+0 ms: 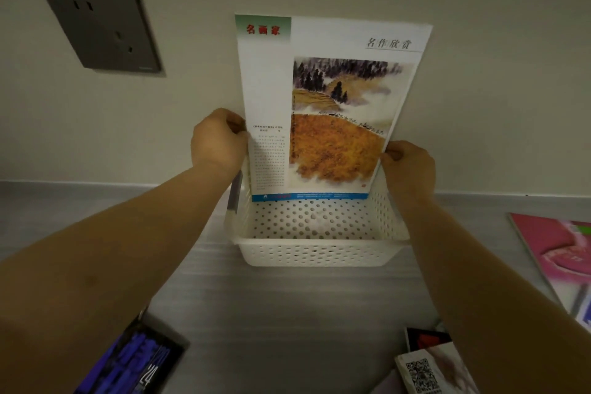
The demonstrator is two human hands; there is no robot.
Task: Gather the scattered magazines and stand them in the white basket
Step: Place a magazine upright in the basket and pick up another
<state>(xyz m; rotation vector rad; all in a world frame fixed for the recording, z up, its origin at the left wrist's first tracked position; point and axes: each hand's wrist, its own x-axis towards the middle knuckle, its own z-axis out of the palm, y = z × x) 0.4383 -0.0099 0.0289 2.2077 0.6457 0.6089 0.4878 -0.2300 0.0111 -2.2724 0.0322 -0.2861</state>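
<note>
Grey tabletop (287, 313) meets a pale wall bearing a dark socket (99, 22). Left hand (217, 144) pinches the left edge of a magazine (326, 105) standing upright, long axis vertical, cover toward the camera, its foot inside the white basket (319, 249) at the far wall. Its red heading reads 名画家. Right hand (409, 166) pinches the right edge. Pink magazine (556, 246) lies flat, far right.

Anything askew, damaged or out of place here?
Nothing damaged or spilled. Magazines lie loose at skewed angles on the grey surface: a pink-covered magazine at right, a dark blue magazine lower left, a QR-code-backed magazine lower right. The landscape-painting magazine stands in the white perforated plastic basket, gripped by the left hand and right hand.
</note>
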